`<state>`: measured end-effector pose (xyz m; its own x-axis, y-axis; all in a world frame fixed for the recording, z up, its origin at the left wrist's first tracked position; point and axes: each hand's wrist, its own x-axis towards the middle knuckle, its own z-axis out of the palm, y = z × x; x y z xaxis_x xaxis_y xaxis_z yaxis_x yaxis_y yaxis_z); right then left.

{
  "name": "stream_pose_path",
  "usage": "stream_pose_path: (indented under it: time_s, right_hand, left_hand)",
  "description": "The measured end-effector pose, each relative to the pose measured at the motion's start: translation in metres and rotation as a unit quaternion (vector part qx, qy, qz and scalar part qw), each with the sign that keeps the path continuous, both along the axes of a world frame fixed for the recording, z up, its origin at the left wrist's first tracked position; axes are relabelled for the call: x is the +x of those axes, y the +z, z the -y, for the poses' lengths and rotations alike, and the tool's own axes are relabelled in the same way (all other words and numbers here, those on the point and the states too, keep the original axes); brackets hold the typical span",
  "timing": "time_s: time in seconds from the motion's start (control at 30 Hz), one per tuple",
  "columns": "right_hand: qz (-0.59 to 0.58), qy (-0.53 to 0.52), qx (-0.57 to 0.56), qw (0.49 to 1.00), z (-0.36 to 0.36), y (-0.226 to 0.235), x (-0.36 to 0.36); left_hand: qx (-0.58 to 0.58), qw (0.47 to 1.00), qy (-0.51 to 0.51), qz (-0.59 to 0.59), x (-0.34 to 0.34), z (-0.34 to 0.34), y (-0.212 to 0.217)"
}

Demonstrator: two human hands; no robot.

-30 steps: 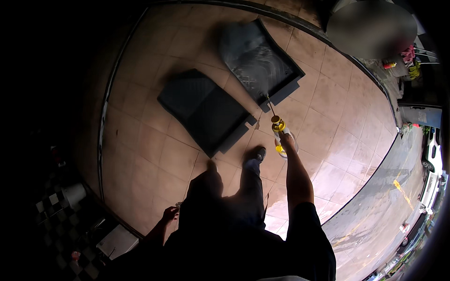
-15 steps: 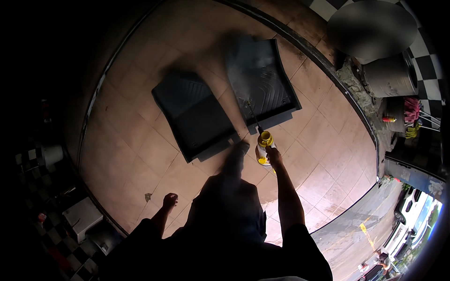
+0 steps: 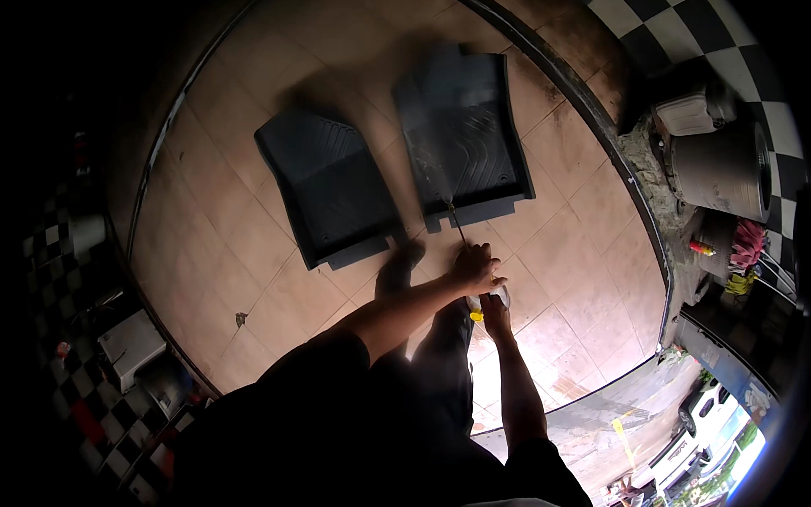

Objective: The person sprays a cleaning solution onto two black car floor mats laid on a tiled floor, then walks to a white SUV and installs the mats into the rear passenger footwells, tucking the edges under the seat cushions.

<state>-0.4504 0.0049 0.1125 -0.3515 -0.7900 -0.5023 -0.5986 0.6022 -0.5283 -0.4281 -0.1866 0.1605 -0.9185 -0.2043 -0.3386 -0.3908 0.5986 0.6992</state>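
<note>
A yellow-and-white pump sprayer (image 3: 476, 317) is held in front of me, its thin dark wand (image 3: 459, 225) pointing away toward the floor mats. My right hand (image 3: 497, 316) is closed round its handle. Over its top lies my left hand (image 3: 475, 270), fingers curled about the upper part and covering most of it. Fine spray leaves the wand tip above the right black car floor mat (image 3: 469, 139), whose grooved surface looks wet in places. The left black car floor mat (image 3: 331, 190) lies beside it, with a gap between them.
Tan floor tiles (image 3: 215, 253) run beneath the mats, bounded by a dark curved edge (image 3: 566, 80). At the right stand a large grey drum (image 3: 718, 169) and a container with pink cloth (image 3: 748, 245). A light box (image 3: 133, 348) is at the left. My shoe (image 3: 410, 252) nears the left mat.
My left hand has come from the lower left, apart from everything, onto the sprayer's top. The right hand still holds the sprayer. The view has shifted, and spray continues over the right mat.
</note>
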Motion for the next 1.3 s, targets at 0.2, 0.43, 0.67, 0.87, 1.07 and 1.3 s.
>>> stream_pose_path:
  time_s: [0.2,0.43,0.67,0.87,1.07,1.3]
  right_hand:
    - [0.1,-0.098,-0.001,0.99,-0.071,0.008,-0.029]
    - [0.162,-0.281,0.11,0.94,-0.112,-0.014,-0.039]
    - [0.052,-0.096,-0.002,0.994,-0.078,-0.025,-0.038]
    - [0.139,-0.135,-0.029,0.981,-0.021,-0.048,-0.049]
    - [0.158,-0.191,-0.019,0.969,0.079,-0.139,-0.078]
    - [0.004,-0.041,-0.034,0.999,0.194,-0.211,-0.145]
  left_hand:
    - [0.041,0.994,-0.042,-0.096,-0.035,-0.059,0.013]
    - [0.017,0.997,-0.074,0.015,-0.051,-0.048,0.061]
    - [0.014,1.0,0.024,0.004,-0.063,-0.06,-0.018]
    - [-0.036,0.979,0.194,-0.055,-0.04,-0.023,-0.024]
    - [-0.041,0.93,0.365,-0.019,0.114,0.025,-0.077]
    - [-0.059,0.843,0.477,0.241,0.424,-0.082,-0.119]
